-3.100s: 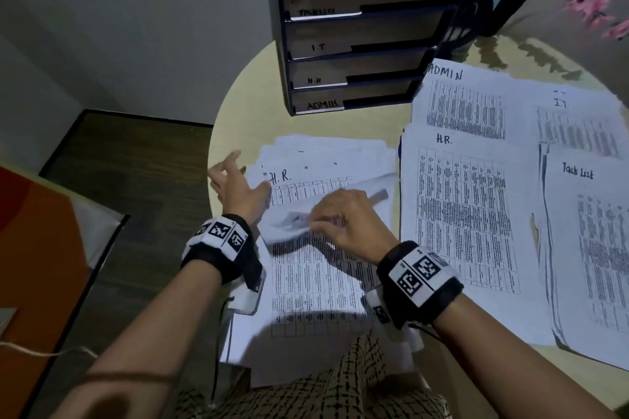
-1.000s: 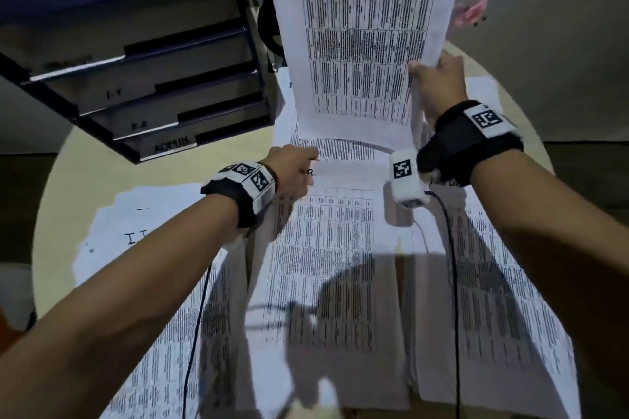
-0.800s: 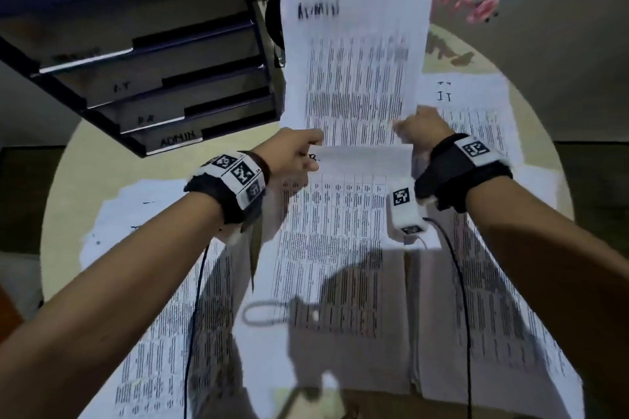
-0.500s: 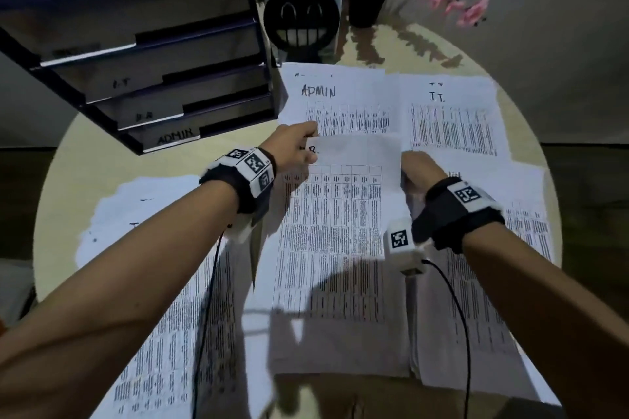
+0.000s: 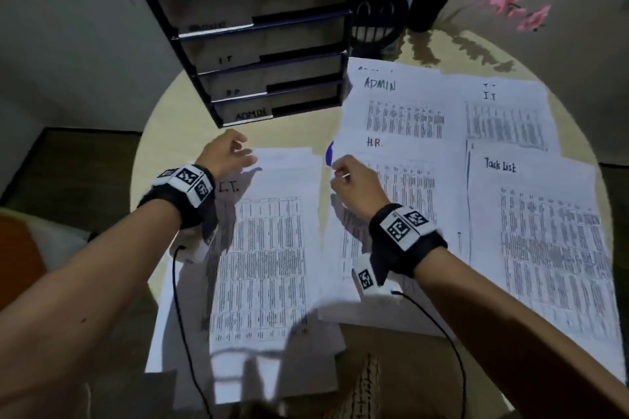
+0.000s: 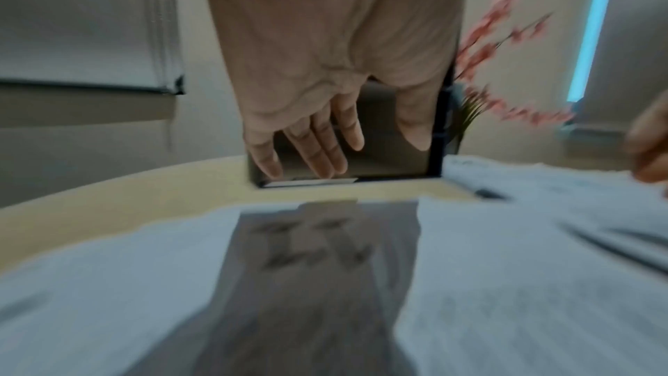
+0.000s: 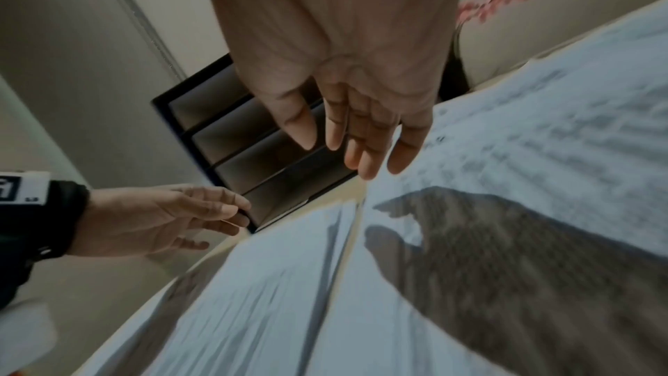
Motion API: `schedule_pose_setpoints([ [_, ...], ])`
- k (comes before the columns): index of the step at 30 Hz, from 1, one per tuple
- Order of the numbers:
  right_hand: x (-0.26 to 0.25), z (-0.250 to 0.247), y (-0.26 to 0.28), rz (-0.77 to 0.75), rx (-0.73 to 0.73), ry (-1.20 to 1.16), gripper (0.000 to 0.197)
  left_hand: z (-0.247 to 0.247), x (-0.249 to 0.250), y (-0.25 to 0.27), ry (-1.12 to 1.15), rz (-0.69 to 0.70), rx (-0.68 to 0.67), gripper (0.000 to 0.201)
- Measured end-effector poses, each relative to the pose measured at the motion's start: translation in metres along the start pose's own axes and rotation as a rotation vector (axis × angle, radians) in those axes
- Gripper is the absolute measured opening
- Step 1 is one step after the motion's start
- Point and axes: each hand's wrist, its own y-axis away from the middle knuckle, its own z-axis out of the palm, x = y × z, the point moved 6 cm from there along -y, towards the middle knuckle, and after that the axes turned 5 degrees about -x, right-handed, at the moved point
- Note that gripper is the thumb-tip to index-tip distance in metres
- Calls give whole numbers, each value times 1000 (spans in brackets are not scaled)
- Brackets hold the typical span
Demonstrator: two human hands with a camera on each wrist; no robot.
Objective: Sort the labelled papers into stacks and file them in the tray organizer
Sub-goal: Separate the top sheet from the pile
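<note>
Left hand [image 5: 223, 155] released, fingers loose above unsorted pile [image 5: 262, 248]; right hand [image 5: 354, 187] released over H.R. stack [image 5: 401, 180]; tray organizer [image 5: 252, 34] at 12 o'clock on worktop [image 5: 177, 119]

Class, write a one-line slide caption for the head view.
Both open hands hover over labelled paper stacks beside the tray organizer.

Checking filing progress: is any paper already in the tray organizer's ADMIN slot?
No. The tray organizer shows bare slots in the head view, and the ADMIN stack lies on the table beside it.
</note>
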Motion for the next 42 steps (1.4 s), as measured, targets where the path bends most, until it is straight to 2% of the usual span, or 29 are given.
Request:
schedule_pose_setpoints([
  [3,-2,48,5,-20,-118,77,29,-22,-59,18,-45,-110,37,47],
  [5,-2,74,4,-62,-197,241,33,-23,-82,29,-248,-160,-22,56],
  [7,-5,90,4,-65,-208,443,31,-15,-91,40,-426,-152,-100,64],
  [8,-8,96,4,-65,-200,531,33,-9,-90,47,-434,-114,-113,62],
  [12,-22,116,0,-121,-166,704,68,8,-73,69,-197,89,-91,24],
  [15,-29,121,-3,-139,-119,780,59,5,-68,77,7,123,-79,5],
  [18,-38,114,-2,-233,-54,829,29,-7,-83,78,300,18,-54,10],
  [20,-40,111,2,-323,-83,798,13,-16,-98,78,378,-60,-8,18],
  [22,-34,110,5,-365,-136,716,13,-22,-115,79,455,-126,41,17],
  [23,-30,108,6,-361,-136,649,12,-23,-120,82,487,-149,34,15],
  [25,-22,102,6,-322,-98,557,17,-20,-135,84,517,-206,7,23],
  [27,-22,99,2,-285,-75,551,34,-17,-139,85,561,-209,-26,6],
  [30,-37,106,-7,-290,-119,632,59,-8,-132,88,702,-209,-95,8],
  [32,-49,110,-12,-285,-143,584,66,-2,-126,89,741,-211,-129,17],
  [34,-56,111,-15,-250,-160,427,63,-1,-119,91,744,-215,-124,25],
  [36,-64,111,-12,-272,-151,366,48,-4,-115,90,732,-218,-68,24],
  [39,-71,115,4,-376,-198,481,16,-10,-123,84,825,-252,102,17],
  [42,-62,123,24,-454,-338,623,18,-15,-127,78,833,-201,140,11],
])
